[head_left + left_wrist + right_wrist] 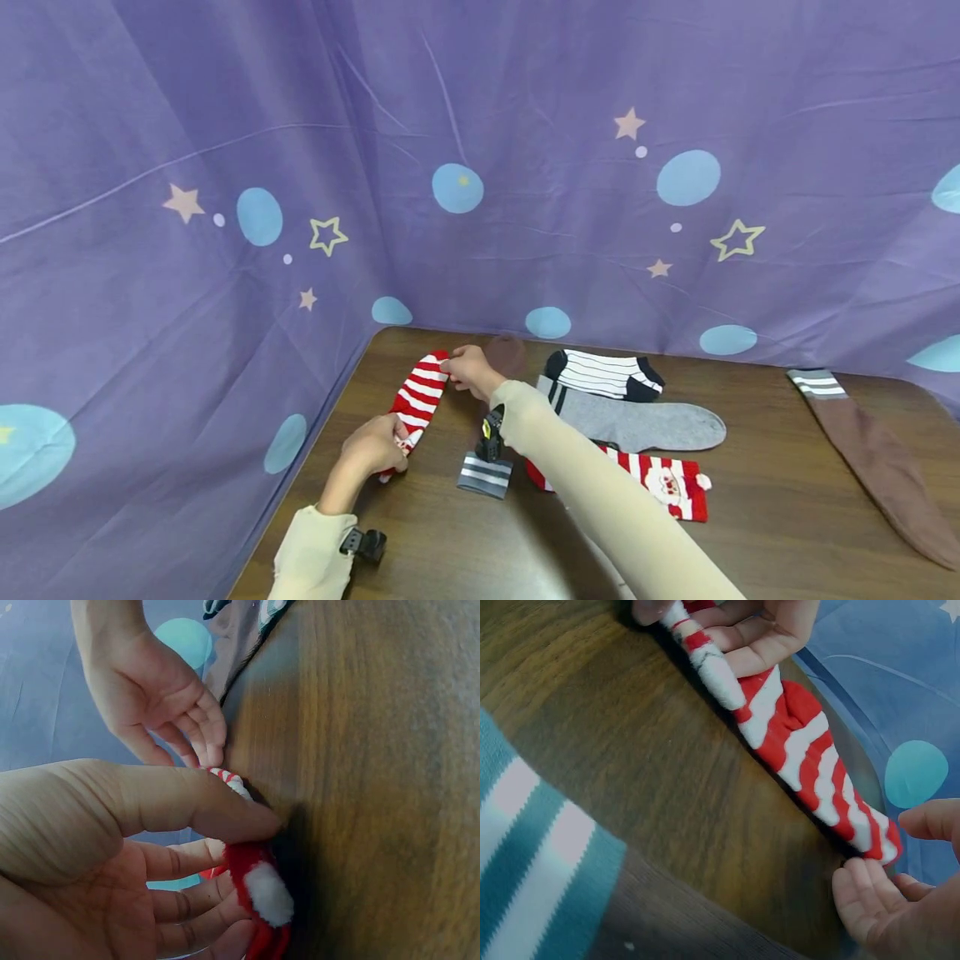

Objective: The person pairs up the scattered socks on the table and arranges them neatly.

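Note:
A red-and-white striped sock [422, 392] with a Santa cuff lies at the table's left side. My left hand [375, 446] grips its cuff end; in the left wrist view the thumb presses on the cuff beside a white pompom [270, 894]. At the toe end is my right hand [474, 372]. In the right wrist view its fingertips touch the toe's edge, fingers [870, 900] fairly straight and thumb held apart. Close to the right, partly under the right forearm, lies a brown sock with a grey, white-striped cuff [485, 475].
Right of the forearm lie a white-and-black ankle sock [600, 372], a grey sock [645, 423] and another Santa sock [663, 483], partly covered by the sleeve. A second brown sock [877, 458] lies far right. A purple curtain [525, 250] borders the wooden table [780, 517].

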`<action>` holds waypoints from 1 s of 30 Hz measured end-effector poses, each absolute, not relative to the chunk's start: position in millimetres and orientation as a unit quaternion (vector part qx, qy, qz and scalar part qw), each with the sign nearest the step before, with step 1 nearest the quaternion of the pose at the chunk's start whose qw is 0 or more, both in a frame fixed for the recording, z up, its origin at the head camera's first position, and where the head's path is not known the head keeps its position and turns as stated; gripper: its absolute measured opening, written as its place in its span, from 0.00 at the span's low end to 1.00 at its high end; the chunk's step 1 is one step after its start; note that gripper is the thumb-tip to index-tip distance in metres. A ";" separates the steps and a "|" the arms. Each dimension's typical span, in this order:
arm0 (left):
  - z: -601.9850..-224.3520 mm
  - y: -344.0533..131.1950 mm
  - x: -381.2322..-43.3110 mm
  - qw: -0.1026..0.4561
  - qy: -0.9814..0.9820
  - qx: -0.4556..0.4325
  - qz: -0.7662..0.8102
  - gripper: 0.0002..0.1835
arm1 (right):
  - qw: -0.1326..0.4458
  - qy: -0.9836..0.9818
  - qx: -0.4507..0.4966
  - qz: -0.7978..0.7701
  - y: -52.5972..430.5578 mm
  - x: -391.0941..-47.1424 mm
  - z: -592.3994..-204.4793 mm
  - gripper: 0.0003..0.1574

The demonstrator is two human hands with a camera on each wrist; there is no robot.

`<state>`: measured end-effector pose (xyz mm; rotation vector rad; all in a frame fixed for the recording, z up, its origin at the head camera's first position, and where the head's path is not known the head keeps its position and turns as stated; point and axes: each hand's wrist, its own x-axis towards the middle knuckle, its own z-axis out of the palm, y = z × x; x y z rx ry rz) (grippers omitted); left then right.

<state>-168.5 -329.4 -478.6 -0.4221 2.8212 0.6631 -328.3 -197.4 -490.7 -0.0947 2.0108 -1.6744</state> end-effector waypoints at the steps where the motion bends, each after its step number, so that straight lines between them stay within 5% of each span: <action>1: -479.2 -329.2 -168.8 0.108 0.956 -0.144 0.232 0.20 | 0.260 0.740 -0.030 -0.619 -197.5 -328.4 -491.7 0.28; 7: -478.6 -330.4 -170.5 0.111 0.948 -0.136 0.264 0.16 | 0.244 0.717 -0.008 -0.653 -196.8 -330.2 -495.5 0.15; 12: -476.4 -335.7 -169.2 0.092 0.943 -0.126 0.293 0.13 | 0.201 0.740 -0.057 -0.639 -194.7 -332.2 -493.9 0.16; 22: -470.1 -350.2 -169.6 0.021 0.952 -0.117 0.282 0.16 | 0.065 0.900 -0.252 -0.350 -184.7 -339.5 -481.8 0.17; 30: -470.1 -361.1 -171.3 -0.030 0.949 -0.136 0.281 0.12 | 0.033 0.916 -0.276 -0.289 -176.1 -343.2 -482.2 0.01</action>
